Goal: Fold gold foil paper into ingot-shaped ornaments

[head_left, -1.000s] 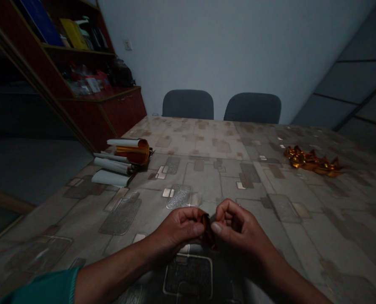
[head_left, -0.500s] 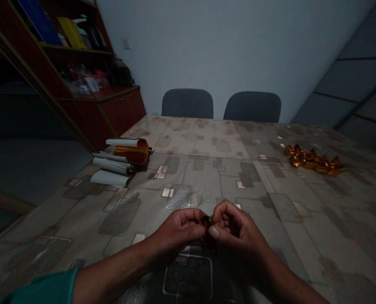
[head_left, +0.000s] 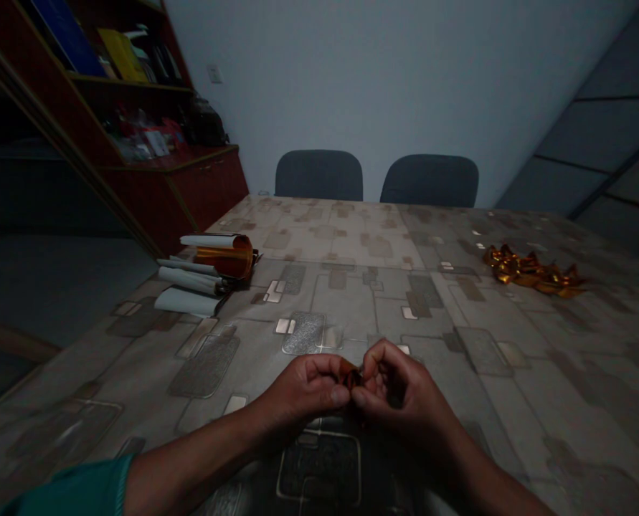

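Just above the near part of the table, my left hand [head_left: 319, 383] and my right hand [head_left: 391, 380] meet fingertip to fingertip. Between them is a small piece of shiny gold foil paper [head_left: 353, 378], pinched by the thumb and fingers of each hand. Much of the piece is hidden behind my fingers, and its exact shape is too dark to make out. Off to the right lies a row of folded gold foil pieces [head_left: 531, 271]. A stack of curled foil sheets [head_left: 225, 258], gold on one face and pale on the other, rests at the left.
A patterned cloth covers the table [head_left: 346, 236]. Two grey chairs [head_left: 319, 175] stand at its far side against the wall. On the left is a reddish-brown cabinet [head_left: 206, 186] with bags and other items on its shelves.
My right thumb has shifted slightly closer to the left one, and the foil between my fingers looks more folded in. The sheets and the folded row have stayed in place.
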A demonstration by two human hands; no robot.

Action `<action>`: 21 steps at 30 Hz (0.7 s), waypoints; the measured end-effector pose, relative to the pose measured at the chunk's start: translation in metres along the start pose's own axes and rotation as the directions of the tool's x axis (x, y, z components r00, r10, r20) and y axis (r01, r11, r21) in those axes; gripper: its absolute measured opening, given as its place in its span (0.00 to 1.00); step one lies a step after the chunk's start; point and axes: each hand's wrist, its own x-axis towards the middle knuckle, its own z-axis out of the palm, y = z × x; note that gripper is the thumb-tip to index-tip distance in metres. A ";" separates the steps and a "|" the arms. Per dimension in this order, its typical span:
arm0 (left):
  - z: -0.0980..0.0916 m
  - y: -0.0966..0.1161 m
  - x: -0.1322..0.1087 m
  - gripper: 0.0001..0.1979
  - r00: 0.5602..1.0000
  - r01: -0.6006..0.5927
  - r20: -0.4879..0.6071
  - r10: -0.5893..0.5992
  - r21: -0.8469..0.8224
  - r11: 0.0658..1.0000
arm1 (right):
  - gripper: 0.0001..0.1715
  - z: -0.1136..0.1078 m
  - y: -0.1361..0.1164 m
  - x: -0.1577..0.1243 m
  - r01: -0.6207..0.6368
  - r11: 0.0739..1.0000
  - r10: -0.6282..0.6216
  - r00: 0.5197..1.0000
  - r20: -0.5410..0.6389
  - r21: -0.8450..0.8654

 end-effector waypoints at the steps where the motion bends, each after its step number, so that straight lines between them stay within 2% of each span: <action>1: -0.001 -0.001 0.001 0.17 1.000 0.006 -0.001 -0.006 -0.001 1.000 | 0.11 0.000 0.001 0.000 -0.012 1.000 0.012 1.000 0.006 0.010; 11: -0.003 -0.005 0.002 0.18 0.998 0.061 -0.033 -0.060 0.019 0.998 | 0.15 0.000 0.010 -0.001 -0.067 0.958 0.024 0.988 0.154 0.278; 18: -0.008 -0.006 0.002 0.20 0.999 0.032 -0.045 -0.028 0.086 0.996 | 0.11 -0.004 0.007 -0.002 -0.002 0.997 -0.002 0.999 0.054 0.077; 21: -0.008 -0.005 0.003 0.20 0.999 0.016 -0.053 -0.012 0.086 0.996 | 0.11 -0.004 0.007 -0.001 -0.022 0.995 0.018 0.999 0.043 0.098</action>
